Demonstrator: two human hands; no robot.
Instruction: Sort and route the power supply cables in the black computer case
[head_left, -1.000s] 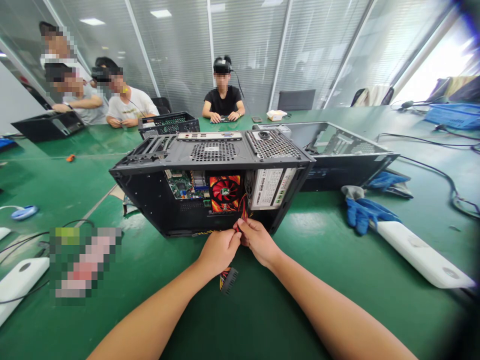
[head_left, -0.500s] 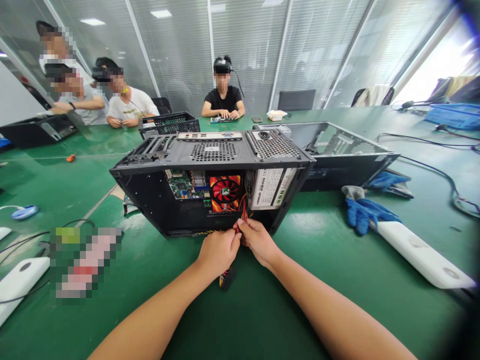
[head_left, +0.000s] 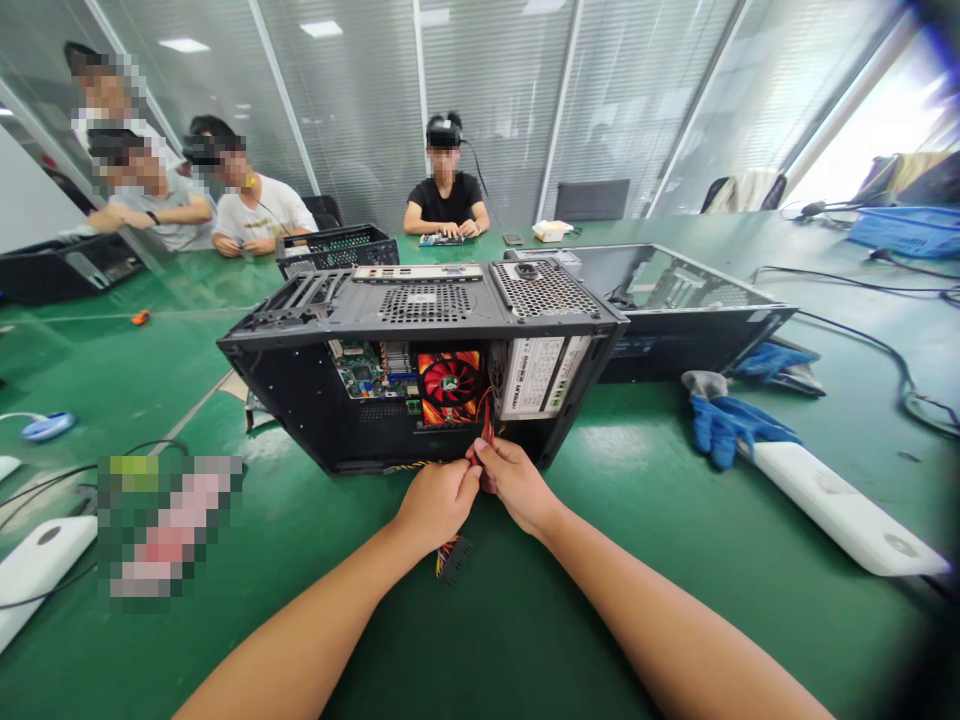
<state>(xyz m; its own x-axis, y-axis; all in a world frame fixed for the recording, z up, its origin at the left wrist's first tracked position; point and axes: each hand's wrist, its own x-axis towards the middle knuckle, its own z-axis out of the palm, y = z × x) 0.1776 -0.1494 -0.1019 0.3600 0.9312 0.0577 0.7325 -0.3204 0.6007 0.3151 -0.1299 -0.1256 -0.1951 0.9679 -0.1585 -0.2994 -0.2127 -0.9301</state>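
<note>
A black computer case (head_left: 420, 300) stands on the green table, its open side facing me. Inside it are a green motherboard (head_left: 364, 370), a red cooling fan (head_left: 448, 388) and a white-labelled power supply (head_left: 546, 376). A bundle of red, black and yellow power cables (head_left: 487, 412) comes out beside the power supply. My right hand (head_left: 514, 480) pinches this bundle in front of the case. Close against it, my left hand (head_left: 439, 500) is closed on the same bundle. A black connector (head_left: 456, 560) on coloured wires hangs below my left hand.
Behind to the right lies another open case (head_left: 690, 330). Blue gloves (head_left: 720, 420) and a white power strip (head_left: 847, 505) are at the right. A second white strip (head_left: 45, 555) with cables lies left. Several people sit or stand across the table (head_left: 645, 500).
The hanging connector has turned slightly, showing more of its flat face. Both hands keep their grip on the cables in nearly the same place.
</note>
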